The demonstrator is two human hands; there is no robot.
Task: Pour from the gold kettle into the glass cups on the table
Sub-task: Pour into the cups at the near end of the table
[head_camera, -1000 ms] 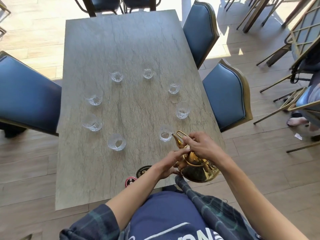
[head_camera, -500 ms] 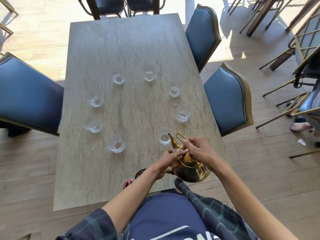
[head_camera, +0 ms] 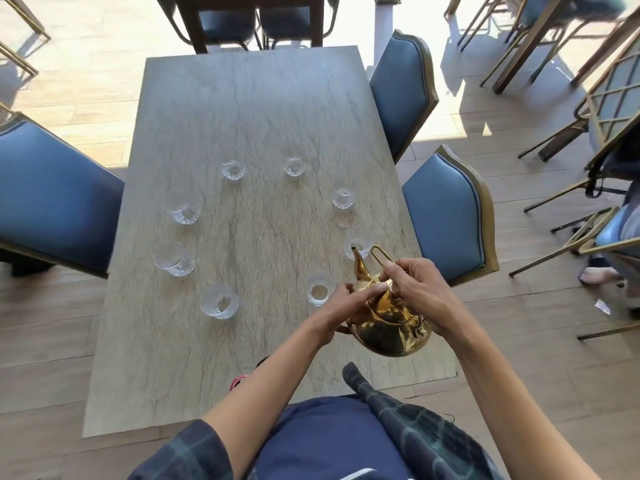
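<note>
The gold kettle [head_camera: 389, 327] is lifted and tilted forward over the table's near right side. My right hand [head_camera: 414, 289] grips its wire handle from above. Fingers of my left hand [head_camera: 346, 303] lie straight on the lid. The spout tip hangs over the rim of a glass cup [head_camera: 358, 242] at the right. Another glass cup [head_camera: 319, 289] stands just left of my left hand. Several more glass cups form a ring on the table, among them the cup at the near left [head_camera: 219, 301] and one at the far side [head_camera: 293, 163].
The grey stone table [head_camera: 263, 109] is flanked by blue padded chairs: two on the right [head_camera: 446, 216], one on the left [head_camera: 52, 195]. A round dark object and a red one [head_camera: 239, 379] peek out beside my left forearm at the near edge.
The kettle has moved away from me and to the right with both hands; its spout has gone from the nearest right cup to the one beyond it.
</note>
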